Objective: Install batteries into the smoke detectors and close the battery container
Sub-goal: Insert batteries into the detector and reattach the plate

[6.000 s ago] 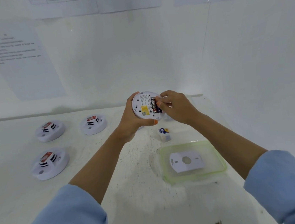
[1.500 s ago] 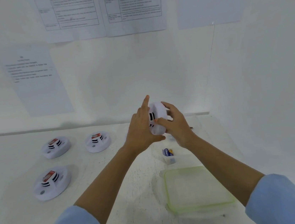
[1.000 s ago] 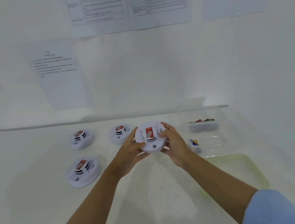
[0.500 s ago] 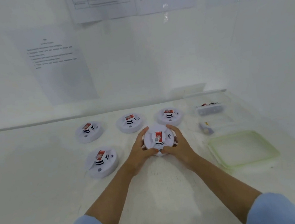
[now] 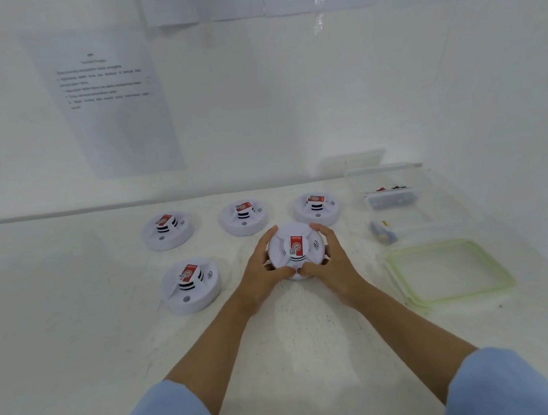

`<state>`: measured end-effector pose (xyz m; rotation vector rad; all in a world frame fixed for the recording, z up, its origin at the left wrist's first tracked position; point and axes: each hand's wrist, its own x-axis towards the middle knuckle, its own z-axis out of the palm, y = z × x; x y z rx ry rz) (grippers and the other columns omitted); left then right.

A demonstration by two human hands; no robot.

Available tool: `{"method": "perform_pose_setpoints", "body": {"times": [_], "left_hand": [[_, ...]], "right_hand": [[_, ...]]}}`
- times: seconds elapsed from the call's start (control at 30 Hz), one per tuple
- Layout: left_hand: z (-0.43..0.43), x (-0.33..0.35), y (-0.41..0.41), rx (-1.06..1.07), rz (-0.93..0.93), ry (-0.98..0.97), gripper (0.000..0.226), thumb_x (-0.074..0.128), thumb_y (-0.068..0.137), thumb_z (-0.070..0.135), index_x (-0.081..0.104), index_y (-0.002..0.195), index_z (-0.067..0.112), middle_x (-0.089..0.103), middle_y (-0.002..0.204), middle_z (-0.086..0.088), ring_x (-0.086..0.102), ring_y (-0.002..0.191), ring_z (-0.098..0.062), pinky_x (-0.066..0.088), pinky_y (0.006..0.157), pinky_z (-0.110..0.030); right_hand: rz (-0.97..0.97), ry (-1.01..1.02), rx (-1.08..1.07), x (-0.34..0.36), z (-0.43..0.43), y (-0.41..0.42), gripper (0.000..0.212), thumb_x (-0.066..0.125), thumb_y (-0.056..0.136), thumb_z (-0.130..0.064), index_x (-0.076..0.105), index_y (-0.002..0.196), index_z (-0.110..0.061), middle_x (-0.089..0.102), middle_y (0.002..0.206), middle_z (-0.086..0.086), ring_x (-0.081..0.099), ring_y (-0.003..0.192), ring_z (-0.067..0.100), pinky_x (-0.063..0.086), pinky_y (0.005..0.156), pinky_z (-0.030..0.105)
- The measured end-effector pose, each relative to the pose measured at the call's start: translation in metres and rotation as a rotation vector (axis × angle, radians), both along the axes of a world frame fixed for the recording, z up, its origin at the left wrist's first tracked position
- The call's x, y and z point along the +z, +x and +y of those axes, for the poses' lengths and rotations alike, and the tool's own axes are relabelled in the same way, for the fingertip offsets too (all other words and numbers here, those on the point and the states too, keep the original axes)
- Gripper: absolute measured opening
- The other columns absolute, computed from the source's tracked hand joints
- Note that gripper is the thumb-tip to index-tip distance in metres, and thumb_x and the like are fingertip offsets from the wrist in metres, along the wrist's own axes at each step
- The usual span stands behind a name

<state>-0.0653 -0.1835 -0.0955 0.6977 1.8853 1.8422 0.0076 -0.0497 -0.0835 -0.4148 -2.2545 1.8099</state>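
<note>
Down from mid-air a second ago, the smoke detector (image 5: pixel 296 251) is now sitting face up on the table (image 5: pixel 70 301), just right of another detector (image 5: pixel 190 284). The left hand (image 5: pixel 260 274) and right hand (image 5: pixel 333 262) are cupping it from either side, fingers curled round its rim and thumbs nearly meeting at its near edge. Three more detectors (image 5: pixel 243 217) are lying in a row behind. At the right a clear box (image 5: pixel 387 186) is standing open, with blurred batteries (image 5: pixel 382 232) just in front and a green-rimmed lid (image 5: pixel 446 269) lying nearer.
</note>
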Motion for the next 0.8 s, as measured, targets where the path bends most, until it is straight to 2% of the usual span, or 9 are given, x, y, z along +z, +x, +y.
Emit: {"method": "perform_pose_setpoints", "body": {"times": [0.2, 0.37, 0.43, 0.57, 0.63, 0.67, 0.73, 0.8], "left_hand": [[0.001, 0.001, 0.0, 0.001, 0.026, -0.012, 0.075, 0.061, 0.082, -0.007, 0.025, 0.144, 0.015, 0.043, 0.131, 0.004, 0.05, 0.109, -0.004, 0.05, 0.074, -0.011], [0.001, 0.0, 0.0, -0.002, 0.023, -0.018, 0.076, 0.062, 0.082, -0.006, 0.024, 0.145, 0.017, 0.044, 0.133, 0.004, 0.05, 0.114, -0.011, 0.051, 0.075, -0.012], [0.001, 0.0, 0.0, 0.001, 0.03, -0.021, 0.076, 0.062, 0.082, -0.006, 0.024, 0.144, 0.016, 0.044, 0.132, 0.004, 0.049, 0.114, -0.01, 0.05, 0.074, -0.01], [0.002, 0.0, 0.0, 0.005, 0.046, -0.032, 0.076, 0.062, 0.082, -0.005, 0.024, 0.145, 0.015, 0.042, 0.132, 0.005, 0.049, 0.112, -0.007, 0.048, 0.073, -0.007], [0.002, -0.001, 0.0, 0.009, 0.045, -0.032, 0.076, 0.062, 0.082, -0.006, 0.024, 0.145, 0.015, 0.043, 0.131, 0.004, 0.05, 0.109, -0.005, 0.049, 0.072, -0.008], [0.002, -0.001, 0.0, 0.012, 0.049, -0.031, 0.076, 0.062, 0.082, -0.006, 0.024, 0.145, 0.015, 0.042, 0.132, 0.004, 0.05, 0.11, -0.006, 0.048, 0.072, -0.008], [0.002, -0.001, 0.0, 0.01, 0.054, -0.025, 0.075, 0.062, 0.082, -0.005, 0.024, 0.144, 0.015, 0.041, 0.135, 0.004, 0.047, 0.115, -0.009, 0.048, 0.072, -0.007], [0.002, -0.002, -0.001, 0.007, 0.056, -0.019, 0.075, 0.062, 0.083, -0.004, 0.024, 0.144, 0.016, 0.039, 0.137, 0.004, 0.046, 0.117, -0.01, 0.048, 0.073, -0.007]], "right_hand": [[0.013, -0.003, -0.002, -0.002, 0.001, -0.001, 0.08, 0.066, 0.077, 0.004, 0.027, 0.138, -0.029, 0.049, 0.132, 0.004, 0.051, 0.104, 0.012, 0.044, 0.086, 0.028], [0.022, -0.018, 0.009, -0.005, 0.003, -0.003, 0.08, 0.066, 0.077, 0.003, 0.026, 0.139, -0.03, 0.048, 0.131, 0.003, 0.052, 0.108, 0.014, 0.044, 0.086, 0.027], [0.022, -0.013, 0.007, -0.007, 0.004, -0.003, 0.08, 0.066, 0.077, 0.003, 0.026, 0.138, -0.03, 0.049, 0.128, 0.001, 0.052, 0.113, 0.017, 0.044, 0.088, 0.028], [0.02, -0.012, 0.026, -0.007, 0.005, -0.002, 0.079, 0.065, 0.078, 0.003, 0.026, 0.139, -0.027, 0.047, 0.119, -0.004, 0.049, 0.108, 0.011, 0.043, 0.088, 0.027], [0.011, 0.005, 0.017, -0.007, 0.004, -0.004, 0.078, 0.063, 0.08, 0.005, 0.024, 0.141, -0.022, 0.046, 0.124, -0.001, 0.048, 0.113, 0.015, 0.043, 0.093, 0.031], [0.015, 0.03, 0.004, -0.008, 0.002, -0.006, 0.075, 0.06, 0.082, 0.006, 0.021, 0.143, -0.014, 0.043, 0.133, 0.006, 0.045, 0.121, 0.02, 0.041, 0.101, 0.036], [0.03, 0.063, -0.001, -0.011, 0.0, -0.011, 0.068, 0.054, 0.087, 0.008, 0.016, 0.143, 0.001, 0.027, 0.148, 0.017, 0.03, 0.136, 0.032, 0.027, 0.113, 0.044], [0.019, 0.037, 0.02, -0.011, 0.001, -0.01, 0.073, 0.058, 0.085, 0.006, 0.016, 0.144, -0.004, 0.028, 0.148, 0.015, 0.031, 0.136, 0.03, 0.028, 0.113, 0.045]]}}
